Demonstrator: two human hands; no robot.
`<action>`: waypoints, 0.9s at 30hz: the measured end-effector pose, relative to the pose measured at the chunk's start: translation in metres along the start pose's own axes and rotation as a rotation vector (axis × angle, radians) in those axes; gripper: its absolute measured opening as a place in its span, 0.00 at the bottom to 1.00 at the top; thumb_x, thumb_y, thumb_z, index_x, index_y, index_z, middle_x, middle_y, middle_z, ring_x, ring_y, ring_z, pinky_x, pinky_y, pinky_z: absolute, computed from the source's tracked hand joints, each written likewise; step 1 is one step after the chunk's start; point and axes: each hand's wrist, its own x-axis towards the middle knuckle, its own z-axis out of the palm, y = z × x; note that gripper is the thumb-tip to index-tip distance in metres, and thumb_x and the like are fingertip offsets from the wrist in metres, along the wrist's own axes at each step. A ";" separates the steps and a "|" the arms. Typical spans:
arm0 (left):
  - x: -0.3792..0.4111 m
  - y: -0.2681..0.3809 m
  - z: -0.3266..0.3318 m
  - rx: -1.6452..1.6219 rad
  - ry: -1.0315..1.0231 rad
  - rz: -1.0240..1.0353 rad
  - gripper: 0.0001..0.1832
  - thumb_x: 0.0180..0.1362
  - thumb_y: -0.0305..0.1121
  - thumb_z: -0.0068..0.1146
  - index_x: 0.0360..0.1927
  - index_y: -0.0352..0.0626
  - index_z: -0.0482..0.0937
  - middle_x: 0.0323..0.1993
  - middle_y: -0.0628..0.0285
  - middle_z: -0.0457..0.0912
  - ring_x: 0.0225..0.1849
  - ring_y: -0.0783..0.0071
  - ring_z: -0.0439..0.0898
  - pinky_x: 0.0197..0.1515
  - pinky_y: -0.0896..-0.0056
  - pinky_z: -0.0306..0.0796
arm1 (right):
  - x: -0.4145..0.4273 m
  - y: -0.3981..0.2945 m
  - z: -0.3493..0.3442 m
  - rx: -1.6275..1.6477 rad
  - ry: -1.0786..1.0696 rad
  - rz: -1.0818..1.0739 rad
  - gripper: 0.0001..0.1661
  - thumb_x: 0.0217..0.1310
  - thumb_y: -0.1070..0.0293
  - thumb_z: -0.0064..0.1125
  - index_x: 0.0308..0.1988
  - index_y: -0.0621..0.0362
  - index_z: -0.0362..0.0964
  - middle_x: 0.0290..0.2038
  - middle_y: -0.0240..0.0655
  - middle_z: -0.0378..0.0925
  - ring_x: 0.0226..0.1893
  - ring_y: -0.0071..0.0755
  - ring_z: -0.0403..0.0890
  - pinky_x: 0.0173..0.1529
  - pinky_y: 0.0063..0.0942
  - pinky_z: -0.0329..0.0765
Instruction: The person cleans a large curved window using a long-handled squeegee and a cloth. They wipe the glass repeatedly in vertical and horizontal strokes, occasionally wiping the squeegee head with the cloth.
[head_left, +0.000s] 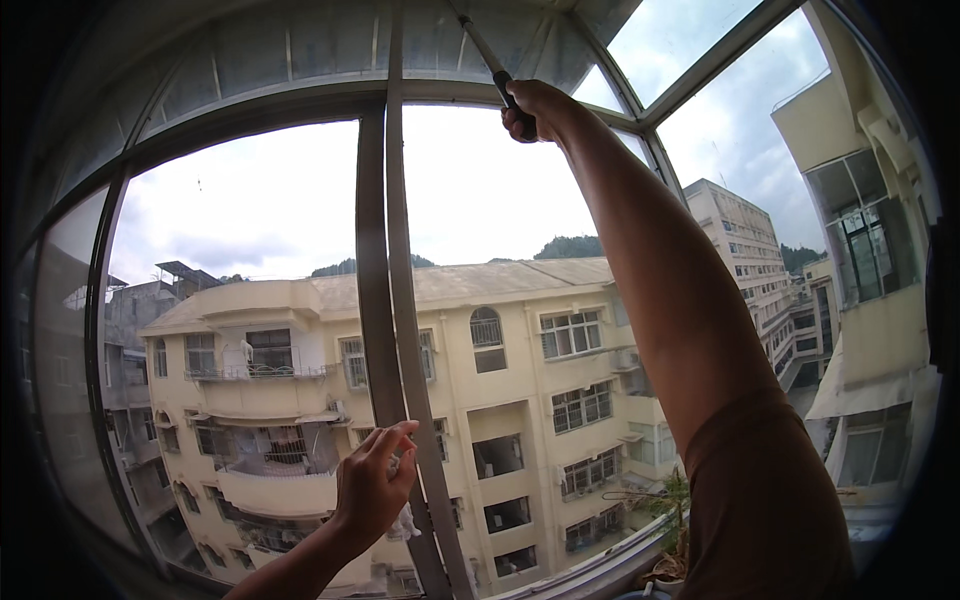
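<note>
My right hand (532, 109) is raised high, its fingers wrapped around the black grip of a telescopic pole (484, 54). The pole slants up and to the left, and its far end runs out of the picture at the top. Lower down, my left hand (375, 476) is curled beside the upright window frame (379, 300). Crumpled white cloth or tissue (406, 522) shows between its fingers and hangs below the palm. Glass panes surround both hands on the far side.
A horizontal frame bar (450, 91) crosses above, under upper panels. At the lower right, a potted plant (671, 555) stands by the window sill (592, 562), near my right sleeve (757, 495). Outside stands a yellowish apartment building (517, 390).
</note>
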 end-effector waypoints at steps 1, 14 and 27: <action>-0.002 -0.004 0.001 -0.009 -0.013 -0.021 0.17 0.49 0.22 0.54 0.45 0.44 0.73 0.31 0.60 0.79 0.21 0.67 0.78 0.26 0.68 0.71 | 0.001 0.002 -0.001 -0.015 -0.005 0.013 0.16 0.68 0.57 0.34 0.35 0.60 0.56 0.20 0.30 0.65 0.15 0.17 0.66 0.16 0.15 0.64; 0.070 0.018 0.054 0.126 0.165 0.298 0.24 0.47 0.17 0.54 0.49 0.47 0.72 0.35 0.61 0.78 0.31 0.64 0.78 0.30 0.68 0.73 | -0.068 0.048 -0.056 -0.206 -0.018 0.066 0.23 0.69 0.54 0.33 0.60 0.44 0.49 0.20 0.24 0.63 0.15 0.12 0.64 0.16 0.14 0.64; 0.241 0.149 0.117 0.746 0.271 0.573 0.40 0.45 0.15 0.49 0.64 0.52 0.56 0.67 0.65 0.53 0.62 0.59 0.64 0.29 0.78 0.79 | -0.202 0.074 -0.130 -0.297 0.011 0.229 0.28 0.70 0.55 0.28 0.66 0.38 0.39 0.22 0.27 0.60 0.15 0.12 0.61 0.16 0.14 0.66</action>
